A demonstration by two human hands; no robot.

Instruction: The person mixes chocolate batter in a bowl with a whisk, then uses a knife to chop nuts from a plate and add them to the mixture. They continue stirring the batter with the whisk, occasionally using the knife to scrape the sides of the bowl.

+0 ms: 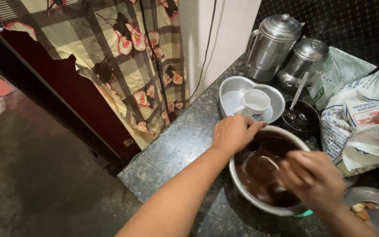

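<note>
Both hands [235, 131] work a batter bowl [259, 199] on a speckled stone counter [185, 145] beside a floral curtain [128, 52].

A dark speckled stone worktop [185, 145] runs along the right, its edge cutting diagonally across the view. Behind it stands a pale wall [224, 30], with a thin dark cable [207, 48] hanging down it, and further right a dark tiled wall [352, 22] with a small dotted pattern. A checked curtain [123, 48] printed with pink flowers (cream and brown squares) hangs at the left over a dark red panel [66, 96]. The floor [40, 175] is dim, mottled grey-brown.
</note>
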